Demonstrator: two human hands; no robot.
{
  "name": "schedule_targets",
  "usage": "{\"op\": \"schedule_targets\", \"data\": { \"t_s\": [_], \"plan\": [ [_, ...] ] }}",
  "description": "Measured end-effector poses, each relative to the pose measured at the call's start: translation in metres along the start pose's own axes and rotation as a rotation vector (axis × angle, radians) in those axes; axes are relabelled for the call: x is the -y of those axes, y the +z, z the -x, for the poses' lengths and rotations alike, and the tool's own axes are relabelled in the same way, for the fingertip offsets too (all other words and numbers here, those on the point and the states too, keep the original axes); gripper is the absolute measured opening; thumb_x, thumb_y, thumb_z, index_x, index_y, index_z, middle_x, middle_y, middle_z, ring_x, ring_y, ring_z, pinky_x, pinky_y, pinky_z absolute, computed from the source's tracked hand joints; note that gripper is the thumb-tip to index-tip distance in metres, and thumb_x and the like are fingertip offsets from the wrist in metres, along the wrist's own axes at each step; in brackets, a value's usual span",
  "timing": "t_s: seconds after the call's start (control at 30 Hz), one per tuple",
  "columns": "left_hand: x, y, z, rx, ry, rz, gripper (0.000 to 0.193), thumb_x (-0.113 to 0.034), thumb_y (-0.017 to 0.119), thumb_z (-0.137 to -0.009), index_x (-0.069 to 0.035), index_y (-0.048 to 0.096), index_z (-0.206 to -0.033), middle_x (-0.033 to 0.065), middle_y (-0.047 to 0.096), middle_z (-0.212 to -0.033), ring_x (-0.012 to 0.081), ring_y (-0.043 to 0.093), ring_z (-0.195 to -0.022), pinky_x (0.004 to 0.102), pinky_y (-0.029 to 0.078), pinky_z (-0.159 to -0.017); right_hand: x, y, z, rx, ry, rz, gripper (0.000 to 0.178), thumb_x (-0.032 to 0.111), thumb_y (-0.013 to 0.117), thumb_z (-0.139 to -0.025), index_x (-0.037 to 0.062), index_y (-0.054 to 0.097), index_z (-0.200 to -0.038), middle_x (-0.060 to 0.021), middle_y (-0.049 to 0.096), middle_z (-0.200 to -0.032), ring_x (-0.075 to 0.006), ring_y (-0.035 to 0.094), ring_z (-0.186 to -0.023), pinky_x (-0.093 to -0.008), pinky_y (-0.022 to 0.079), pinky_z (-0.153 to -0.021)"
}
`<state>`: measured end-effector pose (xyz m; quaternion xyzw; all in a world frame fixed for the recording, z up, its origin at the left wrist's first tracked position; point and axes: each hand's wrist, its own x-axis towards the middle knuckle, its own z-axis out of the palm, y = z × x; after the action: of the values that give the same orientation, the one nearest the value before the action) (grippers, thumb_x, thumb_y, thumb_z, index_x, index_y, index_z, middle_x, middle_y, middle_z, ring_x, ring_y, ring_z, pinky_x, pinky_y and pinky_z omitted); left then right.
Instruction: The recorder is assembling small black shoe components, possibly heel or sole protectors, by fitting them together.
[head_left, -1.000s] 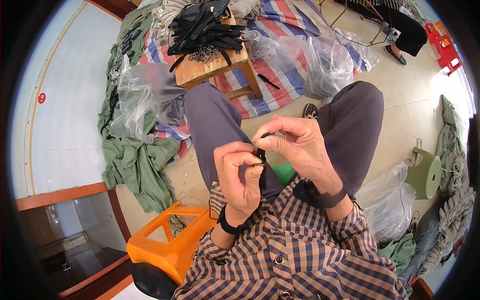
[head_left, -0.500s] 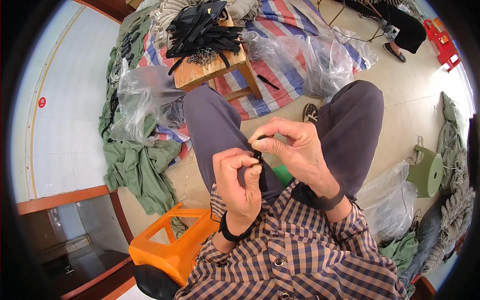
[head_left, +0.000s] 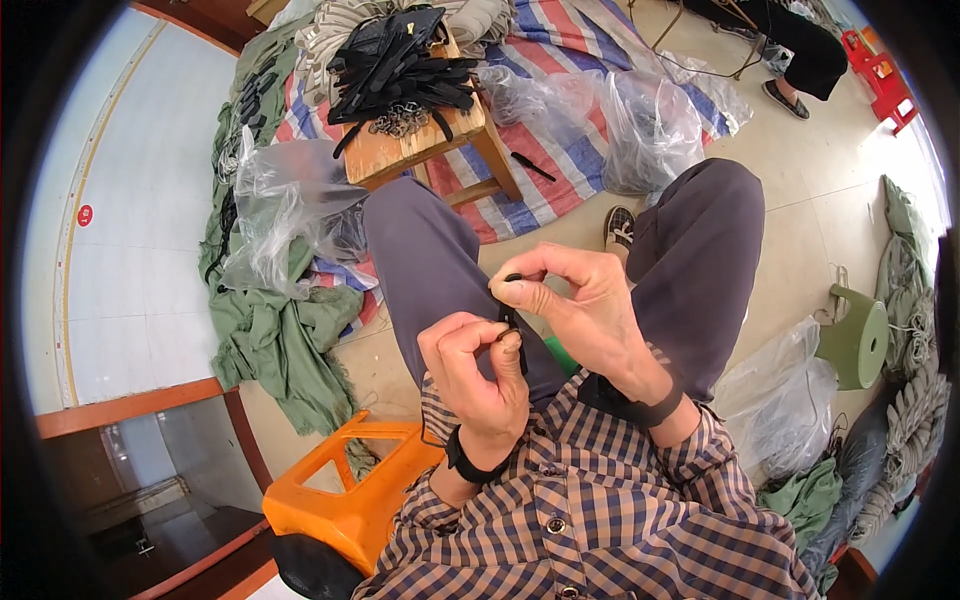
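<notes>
Above my lap, both hands pinch one narrow black strap (head_left: 507, 317). My left hand (head_left: 474, 372) is closed on its lower part, between thumb and fingers. Slightly higher and to the right, my right hand (head_left: 577, 302) grips the upper end between thumb and forefinger. The strap's lower end hangs below my left fingers, dark against my trousers. Much of it is hidden behind my fingers. Ahead, a heap of similar black straps (head_left: 400, 75) lies on a wooden stool (head_left: 405, 152), with a small pile of metal rings (head_left: 400, 119) at its front.
A striped red, white and blue sheet (head_left: 560, 180) covers the floor ahead, bearing clear plastic bags (head_left: 650, 130) and one loose black strap (head_left: 533, 167). An orange plastic stool (head_left: 345, 490) stands at my left, a green one (head_left: 852, 338) at my right. Another person's leg (head_left: 815, 70) shows far right.
Both hands have shifted slightly left with the strap and keep their pinch on it. The surroundings moved a little as the view shifted.
</notes>
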<state>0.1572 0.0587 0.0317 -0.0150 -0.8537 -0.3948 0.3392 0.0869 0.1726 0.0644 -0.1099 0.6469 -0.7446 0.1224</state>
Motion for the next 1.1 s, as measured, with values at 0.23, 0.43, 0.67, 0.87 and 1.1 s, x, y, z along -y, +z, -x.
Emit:
{"op": "schedule_targets", "data": {
  "t_s": [0.23,0.43,0.67,0.87,1.1],
  "plan": [
    [-0.009,-0.003,-0.006,0.076,-0.066,0.058,0.024,-0.021,0.056,-0.092,0.001,0.048,-0.093,0.0093,0.044,-0.095,0.012,0.054,-0.072,0.0233,0.05,-0.059,-0.01,-0.008,-0.007,-0.004,-0.517,0.292,0.01,0.003,0.067,-0.072,0.0036,0.065,-0.082,-0.0068,0.059,-0.071,-0.0203,0.055,-0.063,-0.029,0.045,-0.057],
    [-0.013,-0.006,-0.007,0.067,-0.185,0.251,0.02,-0.016,0.056,-0.092,0.001,0.046,-0.093,0.0082,0.045,-0.094,0.012,0.054,-0.071,0.0232,0.049,-0.062,-0.004,-0.009,-0.005,0.076,-0.479,0.22,0.014,0.003,0.07,-0.069,0.0023,0.065,-0.081,-0.0066,0.059,-0.07,-0.0218,0.056,-0.063,-0.0293,0.044,-0.057],
    [-0.003,-0.006,-0.004,0.021,-0.123,0.186,0.016,-0.008,0.064,-0.086,-0.002,0.05,-0.091,0.0114,0.054,-0.087,0.0183,0.056,-0.071,0.0251,0.048,-0.06,-0.008,-0.002,0.008,0.082,-0.253,0.061,0.01,0.001,0.067,-0.075,0.0006,0.066,-0.086,-0.0071,0.062,-0.073,-0.0134,0.059,-0.063,-0.0247,0.045,-0.056],
    [0.004,-0.005,0.001,-0.006,-0.103,0.308,0.02,-0.005,0.065,-0.084,-0.001,0.049,-0.095,0.0132,0.058,-0.086,0.0193,0.058,-0.073,0.0254,0.048,-0.061,-0.006,-0.003,0.011,0.078,-0.146,-0.053,0.012,0.001,0.065,-0.079,0.0003,0.067,-0.091,-0.0076,0.064,-0.076,-0.0113,0.062,-0.065,-0.0225,0.048,-0.06],
    [0.003,-0.008,-0.003,0.016,-0.132,0.271,0.019,-0.006,0.064,-0.085,0.001,0.053,-0.098,0.0122,0.06,-0.084,0.0186,0.058,-0.067,0.0268,0.049,-0.059,-0.006,-0.003,0.009,0.078,-0.27,0.119,0.011,0.002,0.066,-0.079,0.0024,0.068,-0.09,-0.0069,0.064,-0.073,-0.0127,0.062,-0.064,-0.0238,0.047,-0.059]
  ]
}}
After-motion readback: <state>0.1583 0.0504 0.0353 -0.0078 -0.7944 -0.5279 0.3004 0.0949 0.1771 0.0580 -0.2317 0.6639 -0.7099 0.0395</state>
